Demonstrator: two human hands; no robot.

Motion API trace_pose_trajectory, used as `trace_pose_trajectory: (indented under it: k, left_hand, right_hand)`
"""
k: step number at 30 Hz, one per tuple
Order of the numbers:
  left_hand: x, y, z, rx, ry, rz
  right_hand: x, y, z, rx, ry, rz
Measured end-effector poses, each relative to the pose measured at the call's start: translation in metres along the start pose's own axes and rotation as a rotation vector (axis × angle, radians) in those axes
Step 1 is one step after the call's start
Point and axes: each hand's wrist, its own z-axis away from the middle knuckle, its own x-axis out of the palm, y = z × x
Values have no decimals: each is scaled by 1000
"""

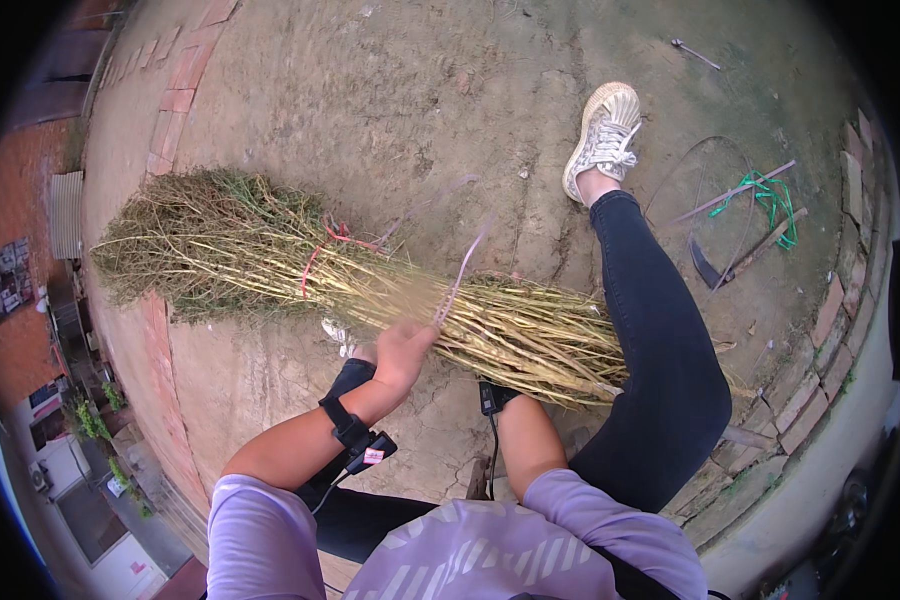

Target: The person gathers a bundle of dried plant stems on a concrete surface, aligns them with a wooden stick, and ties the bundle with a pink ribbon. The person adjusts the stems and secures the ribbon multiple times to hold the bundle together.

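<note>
A long bundle of dry plant stalks point(525, 322) lies across my lap and between my legs, its bushy tops to the left and bare stem ends to the right. Red ties point(311, 271) go around it near the leafy part. My left hand point(405, 356) is closed at the near side of the bundle on a pale pink strap point(461, 274), whose upper end stands loose above the stalks. Some blur covers the stalks beside these fingers. My right forearm point(532, 435) reaches under the bundle; the stalks hide the right hand.
A sickle point(757, 244), tangled green twine point(776, 202) and a flat pink strip point(754, 187) lie on the bare ground at right. Beyond them runs a low brick edging point(814, 397). My right shoe point(607, 135) is planted ahead; a row of bricks point(176, 99) crosses the ground at left.
</note>
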Motion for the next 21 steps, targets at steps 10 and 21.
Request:
trace_pose_trajectory:
  k: [10, 21]
  left_hand:
    - [39, -81, -46, 262, 59, -285]
    - [31, -60, -23, 55, 54, -233]
  right_hand:
    - [-5, 86, 157, 1197, -303, 2138]
    - [309, 80, 84, -949, -953, 2828]
